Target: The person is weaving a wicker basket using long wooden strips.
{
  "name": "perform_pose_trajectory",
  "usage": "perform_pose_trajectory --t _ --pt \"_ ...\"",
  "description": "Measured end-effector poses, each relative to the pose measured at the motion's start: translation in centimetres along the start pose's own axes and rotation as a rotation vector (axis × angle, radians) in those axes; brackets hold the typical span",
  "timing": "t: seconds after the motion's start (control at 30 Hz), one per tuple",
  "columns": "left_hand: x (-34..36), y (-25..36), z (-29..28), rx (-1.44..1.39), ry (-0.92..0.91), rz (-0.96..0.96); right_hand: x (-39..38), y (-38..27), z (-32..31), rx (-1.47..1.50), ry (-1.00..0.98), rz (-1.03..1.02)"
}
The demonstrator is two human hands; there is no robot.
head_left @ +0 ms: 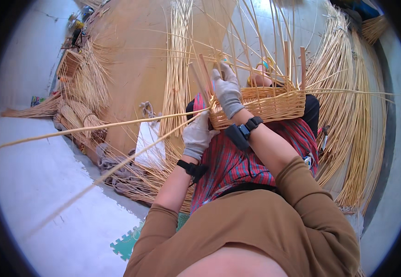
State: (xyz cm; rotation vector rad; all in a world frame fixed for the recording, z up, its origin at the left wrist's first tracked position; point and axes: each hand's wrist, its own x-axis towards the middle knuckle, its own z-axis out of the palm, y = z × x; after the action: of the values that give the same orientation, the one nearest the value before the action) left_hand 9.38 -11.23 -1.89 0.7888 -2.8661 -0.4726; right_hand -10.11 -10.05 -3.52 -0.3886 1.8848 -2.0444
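Head view: wicker basket (276, 104) lies across the lap on the striped apron (265, 159), likely light, springy, brittle if kinked, best held by its woven corner, where left hand (198, 136) is clamped; right hand's (228, 90) grip, near upright stakes (204, 67), unclear.

Wicker basket (274, 106), unfinished, right of centre in the frame: oblong, low-walled, pale tan, close weave along the near side. Sits slightly askew, right end higher in view. Thin uprights fan from its rim toward the top edge (stouter, flat reddish-brown stakes (303, 67) stand among them). Two long loose rods (138, 120) run from its left end, diverging toward left and lower left.
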Motion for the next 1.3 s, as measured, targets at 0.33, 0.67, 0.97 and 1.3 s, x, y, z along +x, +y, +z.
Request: perform_pose_trajectory --t 0.33,0.67,0.97,1.3 --pt "-0.3 -1.5 1.9 -0.035 0.109 0.130 -0.2 -12.9 1.5 -0.048 -0.103 -0.673" --pt "-0.2 -1.8 0.6 0.048 -0.017 0.091 -3.9 -0.2 -10.5 0.487 -0.253 -0.294" --pt "-0.4 5.6 -1.7 -0.086 0.170 0.078 -7.1 -3.7 -14.9 0.705 -0.218 0.156" --pt "5.5 6.5 0.3 -1.273 -0.263 -0.477 -5.0 -0.5 -21.0 0.285 -0.104 0.292"
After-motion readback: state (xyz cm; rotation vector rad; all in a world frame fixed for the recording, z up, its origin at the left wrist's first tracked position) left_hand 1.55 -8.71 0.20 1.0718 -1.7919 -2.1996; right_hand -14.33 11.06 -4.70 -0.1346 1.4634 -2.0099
